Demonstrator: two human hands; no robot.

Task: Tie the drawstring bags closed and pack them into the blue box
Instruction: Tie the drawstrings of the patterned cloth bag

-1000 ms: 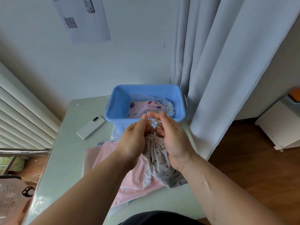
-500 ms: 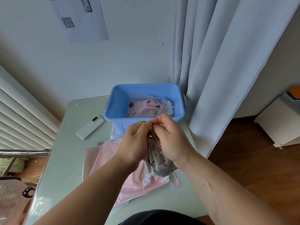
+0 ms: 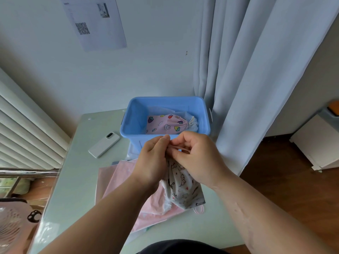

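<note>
Found left hand (image 3: 152, 162) and right hand (image 3: 198, 158) both pinching the pink drawstring (image 3: 178, 147) at the neck of a grey printed bag (image 3: 181, 187), held over the table (image 3: 77, 180) near its right edge. Noted a tied pink bag (image 3: 165, 124) inside the blue box (image 3: 132, 123) at the far edge, phone (image 3: 104, 147) beside it.

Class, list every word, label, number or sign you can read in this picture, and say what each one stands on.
The heading at the top of the paper sheet on the wall: too small and blurred to read.
The QR code on that sheet: a sign, no readable words.
The phone, blue box, pink printed bag and grey printed bag: no lettering visible.
</note>
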